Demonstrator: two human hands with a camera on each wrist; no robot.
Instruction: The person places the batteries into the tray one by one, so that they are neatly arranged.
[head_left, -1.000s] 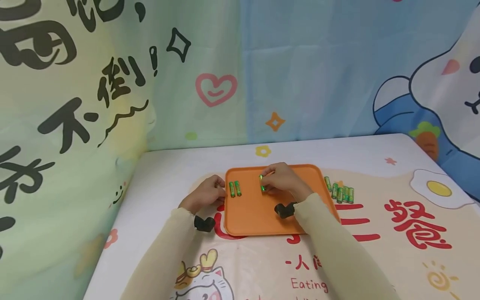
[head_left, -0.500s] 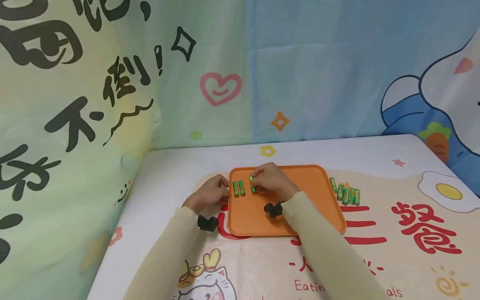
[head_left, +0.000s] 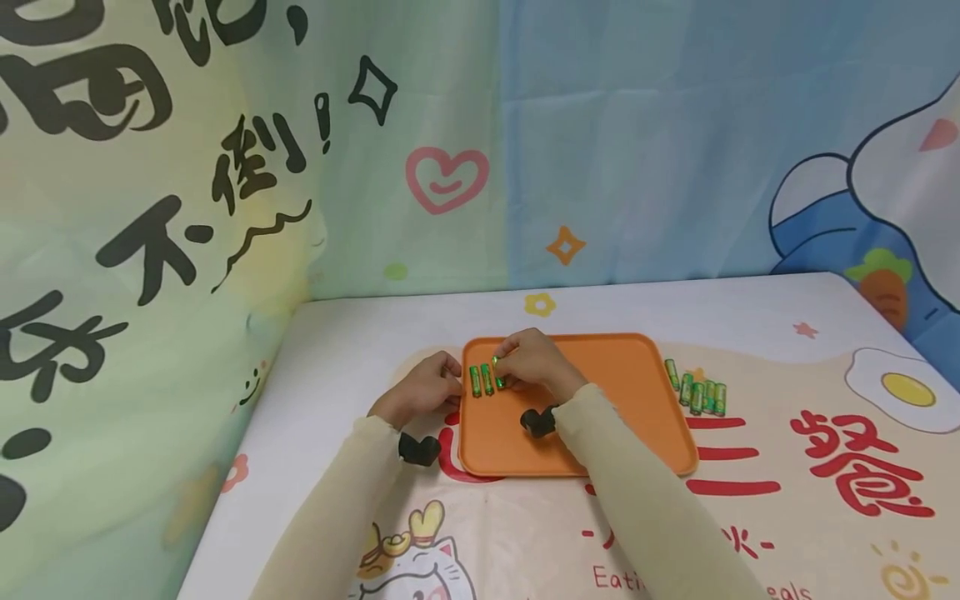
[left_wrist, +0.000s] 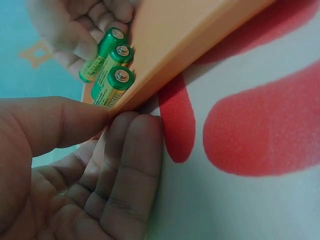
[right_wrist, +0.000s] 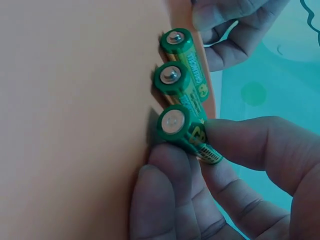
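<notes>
An orange tray (head_left: 622,392) lies on the table. My left hand (head_left: 423,385) pinches its left edge, thumb on the rim and fingers against the outside. Just inside that edge lie two green AA-size batteries side by side, an outer battery (right_wrist: 182,50) and an inner battery (right_wrist: 175,80), nub ends toward the right wrist camera. My right hand (head_left: 536,362) pinches a third green battery (right_wrist: 187,127) between thumb and fingers, right beside the inner one. Its flat end faces the camera in the right wrist view, and its far end is partly behind my thumb.
Several more green batteries (head_left: 697,396) lie on the printed tablecloth (head_left: 750,333) just beyond the tray's right edge. A printed curtain (head_left: 637,150) hangs behind the table. Black camera mounts sit on both wrists.
My right hand has carried its battery leftward over the tray, up to the two lying there. My left hand has stayed at the tray's edge. The head view has shifted slightly.
</notes>
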